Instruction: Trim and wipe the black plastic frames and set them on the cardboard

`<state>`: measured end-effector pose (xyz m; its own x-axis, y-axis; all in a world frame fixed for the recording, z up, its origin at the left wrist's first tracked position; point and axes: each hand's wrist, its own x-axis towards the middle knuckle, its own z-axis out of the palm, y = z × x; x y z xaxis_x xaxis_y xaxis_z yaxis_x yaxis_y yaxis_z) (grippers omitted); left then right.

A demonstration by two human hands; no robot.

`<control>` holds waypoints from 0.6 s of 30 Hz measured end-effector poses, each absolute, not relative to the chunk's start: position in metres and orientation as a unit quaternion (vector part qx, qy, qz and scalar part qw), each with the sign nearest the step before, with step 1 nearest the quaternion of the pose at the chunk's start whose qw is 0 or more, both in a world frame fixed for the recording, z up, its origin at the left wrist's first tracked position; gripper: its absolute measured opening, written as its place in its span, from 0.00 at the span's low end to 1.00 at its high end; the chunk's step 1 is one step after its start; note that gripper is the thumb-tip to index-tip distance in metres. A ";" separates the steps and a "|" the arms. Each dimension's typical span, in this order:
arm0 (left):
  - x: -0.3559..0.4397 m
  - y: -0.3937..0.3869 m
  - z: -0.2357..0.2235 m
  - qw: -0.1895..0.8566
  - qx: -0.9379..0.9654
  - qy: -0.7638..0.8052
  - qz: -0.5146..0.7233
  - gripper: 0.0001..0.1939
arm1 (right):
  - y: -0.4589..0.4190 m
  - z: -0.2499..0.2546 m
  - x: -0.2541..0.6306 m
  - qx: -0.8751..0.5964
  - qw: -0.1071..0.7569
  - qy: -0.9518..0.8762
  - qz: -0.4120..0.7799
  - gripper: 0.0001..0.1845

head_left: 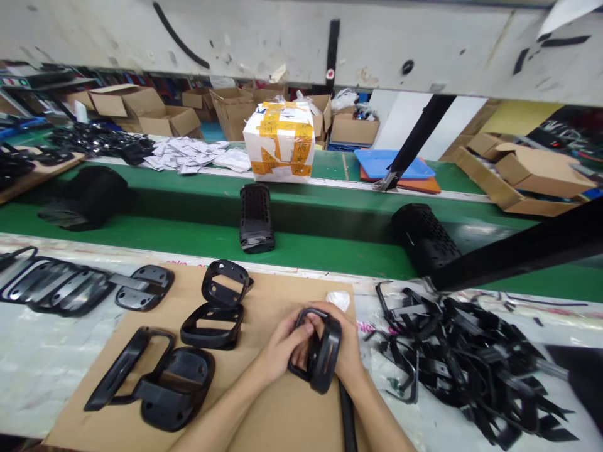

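Between my two hands is a black plastic frame [328, 355], tilted above the cardboard sheet [264, 408]. My left hand [281, 346] grips its left side, with the thumb reaching into the opening. Around the far and right side wraps my right hand [349, 342]; part of its fingers is hidden behind the frame. Below the right wrist lies a black rod-like handle [347, 417], and a white rounded thing [338, 300] sits just beyond that hand. To the left on the cardboard are similar black plastic pieces [176, 392], some stacked or leaning together [214, 326].
A heap of black strap-like brackets [466, 358] lies to the right. Black plates [66, 285] line up at the left. Black perforated housings [257, 216] stand on the green belt [311, 245]. Behind are a taped white box [281, 141] and a slanting black post [527, 245].
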<state>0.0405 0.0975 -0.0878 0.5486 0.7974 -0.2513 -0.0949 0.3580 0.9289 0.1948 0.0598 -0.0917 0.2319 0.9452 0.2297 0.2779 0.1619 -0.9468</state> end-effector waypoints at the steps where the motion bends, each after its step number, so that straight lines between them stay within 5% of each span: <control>1: 0.040 0.098 -0.086 0.732 0.495 0.363 0.295 0.21 | 0.059 -0.092 0.195 -0.569 0.541 -0.536 0.310 0.09; 12: 0.032 0.099 -0.077 0.550 0.679 0.413 0.257 0.13 | 0.057 -0.088 0.195 -0.584 0.540 -0.518 0.314 0.10; 18: 0.032 0.099 -0.074 0.549 0.695 0.403 0.230 0.12 | 0.057 -0.089 0.196 -0.588 0.529 -0.526 0.314 0.10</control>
<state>0.0319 0.0993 -0.0743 0.5698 0.8125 -0.1227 0.3074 -0.0723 0.9488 0.1965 0.0570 -0.0887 0.2495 0.9500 0.1876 0.2869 0.1126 -0.9513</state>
